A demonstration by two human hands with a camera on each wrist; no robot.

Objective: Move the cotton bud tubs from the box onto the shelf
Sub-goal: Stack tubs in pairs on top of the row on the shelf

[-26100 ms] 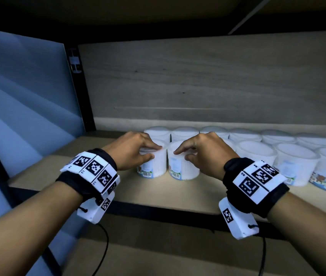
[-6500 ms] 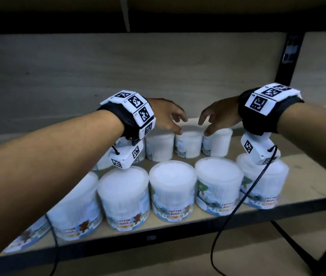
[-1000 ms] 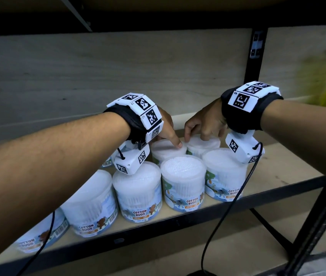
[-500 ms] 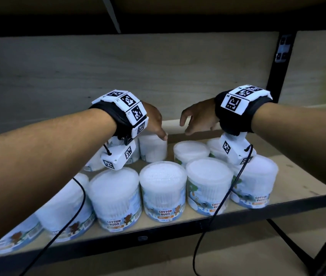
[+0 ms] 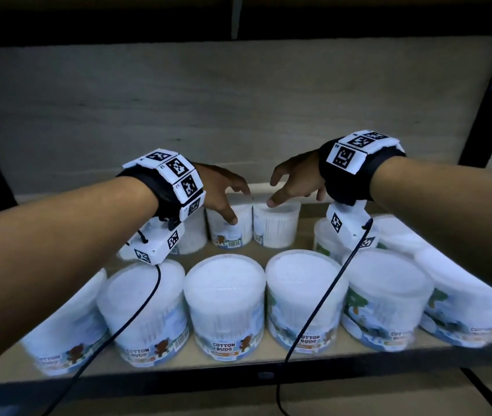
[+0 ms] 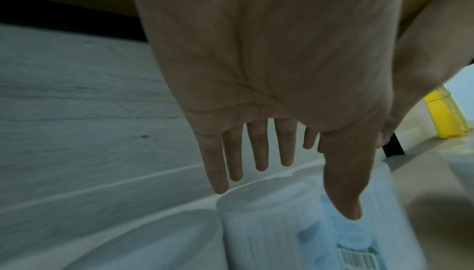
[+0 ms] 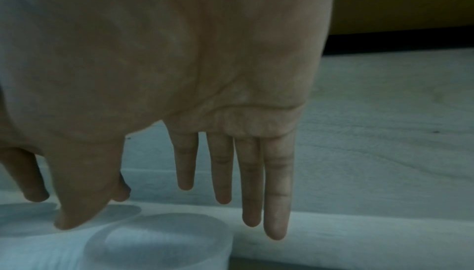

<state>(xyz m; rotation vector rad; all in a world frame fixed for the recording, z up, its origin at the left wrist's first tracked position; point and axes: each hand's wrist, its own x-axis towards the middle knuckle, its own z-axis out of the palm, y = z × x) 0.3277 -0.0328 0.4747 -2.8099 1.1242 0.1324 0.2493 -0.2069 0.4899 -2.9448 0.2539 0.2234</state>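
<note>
Several white cotton bud tubs stand on the wooden shelf, with a front row along the edge. At the back, two tubs stand side by side. My left hand hovers over the left back tub, fingers straight, thumb touching its side. The left wrist view shows that thumb against the tub. My right hand is spread just above the right back tub, holding nothing. In the right wrist view its fingers hang straight over the lid. The box is out of view.
A wooden back panel closes the shelf. A black upright stands at the right and a black rail runs along the front. Wrist camera cables drape over the front tubs. Something yellow lies off to the right.
Both hands have stayed over the back row and dropped slightly. The left thumb now touches the side of its tub. The two back tubs now stand close together.
</note>
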